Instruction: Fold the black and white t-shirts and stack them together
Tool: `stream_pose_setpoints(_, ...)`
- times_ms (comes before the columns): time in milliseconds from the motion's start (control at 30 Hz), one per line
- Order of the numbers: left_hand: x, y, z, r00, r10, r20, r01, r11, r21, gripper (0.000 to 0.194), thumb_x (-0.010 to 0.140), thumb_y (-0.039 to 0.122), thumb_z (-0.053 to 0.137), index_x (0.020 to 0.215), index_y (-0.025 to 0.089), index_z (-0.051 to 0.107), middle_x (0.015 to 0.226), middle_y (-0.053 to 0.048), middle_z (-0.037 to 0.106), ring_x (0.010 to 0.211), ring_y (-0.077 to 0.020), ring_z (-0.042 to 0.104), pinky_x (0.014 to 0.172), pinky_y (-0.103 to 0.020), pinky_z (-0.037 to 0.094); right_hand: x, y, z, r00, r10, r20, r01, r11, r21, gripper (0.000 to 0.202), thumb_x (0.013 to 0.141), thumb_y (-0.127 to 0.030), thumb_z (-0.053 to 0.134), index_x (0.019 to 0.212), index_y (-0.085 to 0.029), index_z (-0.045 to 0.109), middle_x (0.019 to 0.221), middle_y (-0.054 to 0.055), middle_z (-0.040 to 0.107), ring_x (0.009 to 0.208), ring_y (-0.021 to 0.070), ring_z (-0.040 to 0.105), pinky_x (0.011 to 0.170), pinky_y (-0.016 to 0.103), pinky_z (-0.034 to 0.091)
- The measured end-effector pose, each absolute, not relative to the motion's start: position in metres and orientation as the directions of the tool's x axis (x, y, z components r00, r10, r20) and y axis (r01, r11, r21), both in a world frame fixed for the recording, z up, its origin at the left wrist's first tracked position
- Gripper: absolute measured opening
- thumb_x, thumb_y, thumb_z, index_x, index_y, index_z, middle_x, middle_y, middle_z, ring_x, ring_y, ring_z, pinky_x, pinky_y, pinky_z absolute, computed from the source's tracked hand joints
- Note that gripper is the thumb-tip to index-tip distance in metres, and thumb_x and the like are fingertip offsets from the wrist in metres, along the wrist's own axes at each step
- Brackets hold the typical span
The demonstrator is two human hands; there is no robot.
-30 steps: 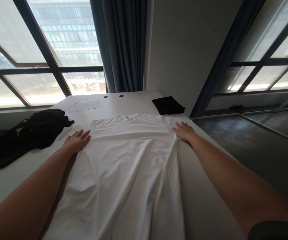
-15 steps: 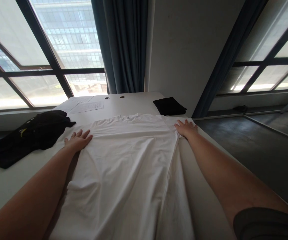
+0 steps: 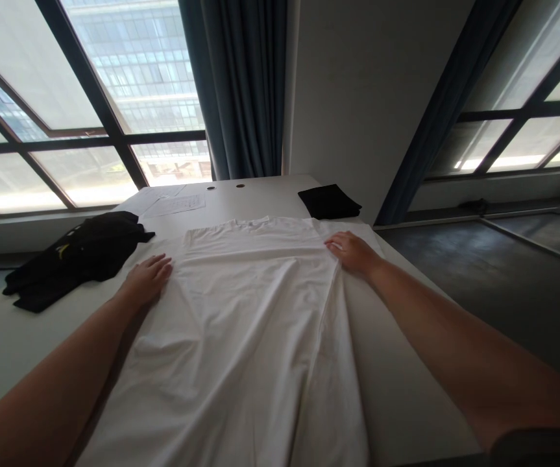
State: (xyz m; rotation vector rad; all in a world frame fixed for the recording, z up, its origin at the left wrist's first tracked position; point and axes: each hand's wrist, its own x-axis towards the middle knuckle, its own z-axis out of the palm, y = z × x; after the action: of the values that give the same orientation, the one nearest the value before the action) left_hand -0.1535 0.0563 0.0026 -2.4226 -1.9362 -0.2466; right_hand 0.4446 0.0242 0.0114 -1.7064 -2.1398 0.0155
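Observation:
A white T-shirt (image 3: 250, 311) lies spread on the white table (image 3: 401, 389), its neckline at the far end and its lower part toward me. Wrinkles run lengthwise through the body, and a fold shows along the right side. My left hand (image 3: 149, 277) rests at the shirt's left edge by the sleeve, fingers stretched forward and close together. On the right edge near the other sleeve lies my right hand (image 3: 352, 251), its fingers extended over the fabric and pointing inward. Neither hand visibly grips the cloth.
A crumpled black garment (image 3: 80, 259) lies left of the shirt. At the far right of the table is a folded black cloth (image 3: 329, 202). Printed paper sheets (image 3: 175, 204) lie at the back left. Windows and a blue curtain (image 3: 241, 91) stand behind.
My right hand has slid inward on the shirt's right edge, its fingers less spread. The left fingers have drawn together, and that hand has shifted slightly left. The view has moved a little.

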Motion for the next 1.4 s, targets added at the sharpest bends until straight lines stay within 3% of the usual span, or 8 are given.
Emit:
stream_pose_setpoints(100,-0.129,0.003,0.005,0.447,0.879,0.167,0.877,-0.467,0.109,0.070,0.107,0.059,0.022,0.153,0.021,0.057,0.169,-0.009,0.040,0.152,-0.0277,0.042,0.127,-0.042,0.031,0.396,-0.034,0.030,-0.585,0.793,0.170,0.703,0.600,-0.382,0.038,0.105,-0.044,0.046,0.110,-0.021,0.076,0.111,0.010,0.076,0.103,0.0249,0.068,0.097,0.036,0.049)
stream_pose_setpoints(233,-0.108,-0.062,-0.009,0.593,0.801,0.087,0.796,-0.599,0.087,0.065,0.107,0.062,0.027,0.164,0.033,0.041,0.173,-0.002,0.032,0.159,-0.0301,0.029,0.129,-0.051,0.027,0.355,-0.098,0.046,-0.720,0.694,-0.024,0.637,0.647,-0.419,0.043,0.106,-0.051,0.043,0.101,-0.022,0.074,0.096,0.008,0.076,0.086,0.0227,0.068,0.079,0.032,0.046)
stream_pose_setpoints(433,-0.133,-0.084,-0.020,0.536,0.843,0.041,0.840,-0.538,0.071,0.069,0.107,0.060,0.033,0.168,0.029,0.030,0.173,-0.006,0.025,0.160,-0.0316,0.025,0.129,-0.053,0.027,0.378,-0.131,0.057,-0.553,0.808,-0.202,0.820,0.485,-0.303,0.048,0.104,-0.054,0.041,0.076,-0.022,0.063,0.074,0.005,0.067,0.068,0.0202,0.060,0.067,0.031,0.036)
stream_pose_setpoints(667,-0.147,-0.088,-0.006,0.519,0.855,-0.014,0.855,-0.519,0.012,0.068,0.106,0.059,0.031,0.164,0.026,0.041,0.172,-0.008,0.028,0.159,-0.0309,0.029,0.128,-0.053,0.027,0.428,-0.159,0.059,-0.456,0.822,-0.341,0.890,0.414,-0.192,0.025,0.089,-0.033,0.060,0.067,-0.021,0.058,0.079,0.005,0.067,0.074,0.0215,0.061,0.069,0.032,0.037)
stream_pose_setpoints(833,-0.125,-0.116,0.009,0.575,0.816,0.058,0.818,-0.575,-0.015,0.061,0.105,0.062,0.032,0.153,0.034,0.058,0.163,-0.003,0.049,0.152,-0.0283,0.044,0.129,-0.047,0.029,0.404,-0.201,0.075,-0.560,0.773,-0.299,0.821,0.470,-0.324,0.020,0.091,-0.036,0.063,0.079,-0.022,0.070,0.093,0.007,0.072,0.093,0.0255,0.066,0.086,0.037,0.042)
stream_pose_setpoints(1033,-0.103,-0.151,-0.005,0.654,0.752,0.082,0.756,-0.655,-0.028,0.065,0.103,0.065,0.044,0.162,0.038,0.042,0.171,-0.004,0.034,0.155,-0.0343,0.038,0.124,-0.054,0.037,0.376,-0.229,0.088,-0.505,0.732,-0.456,0.853,0.345,-0.391,0.039,0.097,-0.046,0.051,0.071,-0.022,0.067,0.072,0.006,0.069,0.071,0.0228,0.065,0.070,0.033,0.043)
stream_pose_setpoints(1200,-0.111,-0.165,-0.009,0.635,0.750,0.187,0.771,-0.629,-0.097,0.061,0.106,0.059,0.045,0.162,0.038,0.041,0.172,-0.005,0.033,0.155,-0.0343,0.037,0.122,-0.058,0.039,0.387,-0.232,0.092,-0.332,0.644,-0.689,0.932,0.114,-0.343,0.020,0.086,-0.031,0.057,0.070,-0.020,0.064,0.061,0.001,0.066,0.058,0.0185,0.063,0.062,0.030,0.042)
stream_pose_setpoints(1400,-0.105,-0.197,-0.005,0.721,0.648,0.245,0.691,-0.696,-0.194,0.063,0.107,0.053,0.048,0.167,0.041,0.029,0.174,-0.003,0.025,0.158,-0.0334,0.032,0.125,-0.056,0.035,0.383,-0.221,0.093,-0.442,0.808,-0.389,0.895,0.369,-0.252,0.027,0.093,-0.034,0.052,0.091,-0.022,0.076,0.094,0.009,0.076,0.088,0.0269,0.071,0.077,0.037,0.048)
